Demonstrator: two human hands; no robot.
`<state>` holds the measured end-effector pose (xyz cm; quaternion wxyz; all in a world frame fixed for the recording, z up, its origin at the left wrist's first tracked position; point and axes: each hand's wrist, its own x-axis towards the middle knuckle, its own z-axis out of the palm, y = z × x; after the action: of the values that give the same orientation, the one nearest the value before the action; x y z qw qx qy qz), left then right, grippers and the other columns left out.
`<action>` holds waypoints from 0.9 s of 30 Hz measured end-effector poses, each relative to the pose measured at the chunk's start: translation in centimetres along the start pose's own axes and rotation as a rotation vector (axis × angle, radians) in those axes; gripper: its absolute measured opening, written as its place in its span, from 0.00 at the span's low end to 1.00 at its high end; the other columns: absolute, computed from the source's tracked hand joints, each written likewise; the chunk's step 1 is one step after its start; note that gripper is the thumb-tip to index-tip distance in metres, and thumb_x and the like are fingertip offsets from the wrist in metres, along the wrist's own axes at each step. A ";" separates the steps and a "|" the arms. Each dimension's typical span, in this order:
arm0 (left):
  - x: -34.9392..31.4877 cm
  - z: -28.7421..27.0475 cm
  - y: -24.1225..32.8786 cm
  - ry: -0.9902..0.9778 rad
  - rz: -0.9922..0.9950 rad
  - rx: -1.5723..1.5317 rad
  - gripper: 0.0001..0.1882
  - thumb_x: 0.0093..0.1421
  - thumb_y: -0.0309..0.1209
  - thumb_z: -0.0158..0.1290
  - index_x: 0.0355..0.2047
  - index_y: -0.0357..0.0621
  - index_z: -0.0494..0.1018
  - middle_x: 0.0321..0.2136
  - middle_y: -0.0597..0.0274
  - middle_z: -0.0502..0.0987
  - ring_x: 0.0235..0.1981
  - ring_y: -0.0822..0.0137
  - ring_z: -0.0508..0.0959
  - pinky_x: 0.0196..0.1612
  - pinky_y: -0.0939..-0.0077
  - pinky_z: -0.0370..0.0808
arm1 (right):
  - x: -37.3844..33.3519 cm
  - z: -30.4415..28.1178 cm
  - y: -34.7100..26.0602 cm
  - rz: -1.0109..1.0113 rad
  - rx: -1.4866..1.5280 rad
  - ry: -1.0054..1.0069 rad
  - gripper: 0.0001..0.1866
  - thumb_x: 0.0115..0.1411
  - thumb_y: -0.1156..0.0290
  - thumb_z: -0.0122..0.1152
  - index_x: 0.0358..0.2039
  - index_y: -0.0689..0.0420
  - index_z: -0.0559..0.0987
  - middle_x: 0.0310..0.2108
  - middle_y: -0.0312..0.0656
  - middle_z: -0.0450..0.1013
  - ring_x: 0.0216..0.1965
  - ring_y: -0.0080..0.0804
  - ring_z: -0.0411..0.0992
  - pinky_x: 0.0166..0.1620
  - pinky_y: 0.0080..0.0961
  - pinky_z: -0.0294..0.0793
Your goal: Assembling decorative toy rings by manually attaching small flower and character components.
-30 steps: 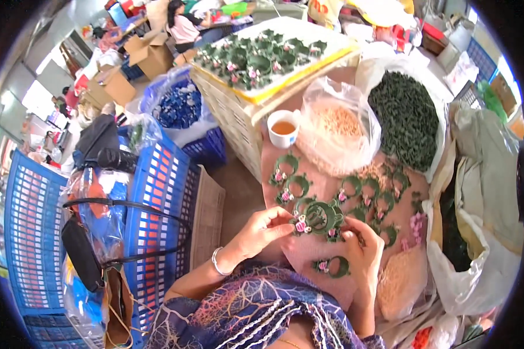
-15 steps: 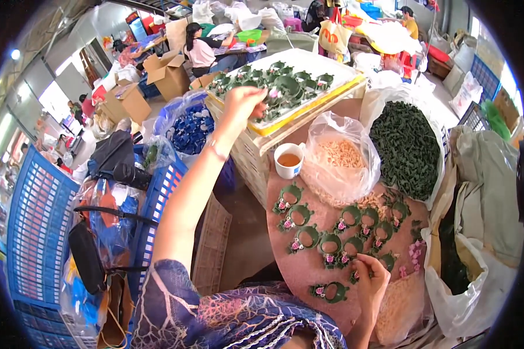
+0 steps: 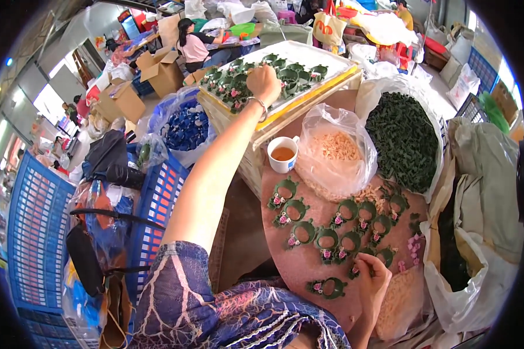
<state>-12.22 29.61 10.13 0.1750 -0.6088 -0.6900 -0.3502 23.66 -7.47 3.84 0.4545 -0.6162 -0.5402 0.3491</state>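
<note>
Spread in loose rows on the pinkish desk [image 3: 288, 264], nearer the body than the white cup [image 3: 283, 155] and mostly toward its right: green rings [image 3: 327, 249] with small pink flowers [image 3: 326, 254]. Just beyond the cup, on a white, yellow-edged tray [image 3: 326, 56]: bunched rings [image 3: 289, 74] of the same kind. Over that bunch, beyond and slightly left of the cup: left hand [image 3: 264, 85], back upward, curled; fingertips hidden, so cannot tell the state of its grip. Nearer than the cup and to its right: right hand [image 3: 374, 282], thumb and forefinger bent close together at a small green bit [image 3: 354, 271]; cannot tell a pinch from a mere touch. Just right of the cup: clear bag [image 3: 317, 168] of pale pieces [image 3: 336, 144]; farther right, white-lined sack [image 3: 368, 100] of dark green pieces [image 3: 403, 142]. Well left of the cup: blue pieces [image 3: 186, 128] in a bag, and a blue plastic basket [image 3: 38, 232]. Far beyond, leftward: open cardboard box [image 3: 159, 72] and seated person [image 3: 192, 49].
</note>
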 end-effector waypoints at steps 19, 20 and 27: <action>-12.7 -8.8 3.8 0.254 0.598 -0.316 0.06 0.53 0.24 0.62 0.33 0.45 0.81 0.32 0.61 0.79 0.35 0.62 0.78 0.39 0.70 0.74 | 1.1 -4.7 1.5 0.034 -0.411 0.275 0.07 0.58 0.77 0.58 0.37 0.61 0.81 0.30 0.47 0.78 0.30 0.30 0.77 0.34 0.24 0.74; -15.6 -9.6 4.8 0.250 0.590 -0.381 0.07 0.52 0.24 0.63 0.33 0.44 0.80 0.31 0.61 0.78 0.35 0.62 0.77 0.39 0.69 0.72 | 0.8 -5.6 2.1 0.023 -0.490 0.367 0.07 0.58 0.77 0.58 0.37 0.61 0.81 0.30 0.48 0.78 0.30 0.32 0.77 0.34 0.25 0.74; -30.4 -13.1 1.5 0.046 0.428 -0.379 0.11 0.51 0.18 0.62 0.36 0.39 0.80 0.32 0.60 0.77 0.33 0.62 0.76 0.37 0.70 0.73 | 0.9 -9.3 4.5 0.093 -0.768 0.462 0.10 0.61 0.68 0.56 0.40 0.56 0.81 0.34 0.49 0.78 0.35 0.39 0.77 0.38 0.28 0.74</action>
<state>-7.23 -1.33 -0.69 0.1437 -0.7543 -0.4638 -0.4420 33.96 -8.30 2.87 0.2854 -0.8258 -0.4864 -0.0034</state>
